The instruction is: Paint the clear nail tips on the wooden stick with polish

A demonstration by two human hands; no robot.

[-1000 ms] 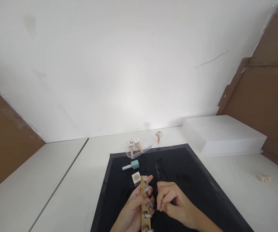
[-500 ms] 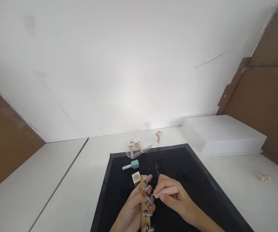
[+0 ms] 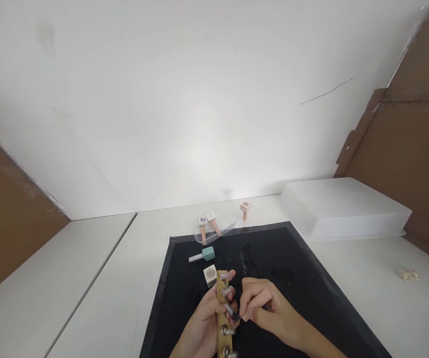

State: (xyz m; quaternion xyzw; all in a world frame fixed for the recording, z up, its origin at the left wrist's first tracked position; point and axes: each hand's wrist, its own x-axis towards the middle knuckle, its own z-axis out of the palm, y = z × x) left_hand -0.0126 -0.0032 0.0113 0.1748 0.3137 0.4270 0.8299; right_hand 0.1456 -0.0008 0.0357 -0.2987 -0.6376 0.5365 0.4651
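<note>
Over mat (image 3: 316,291), left grip (image 3: 207,315) clasping bar (image 3: 220,342)

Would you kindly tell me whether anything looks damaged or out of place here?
Yes, a thin dark line slants across the white wall at upper right, perhaps a scratch. The black mat also bears whitish specks near its middle.
</note>
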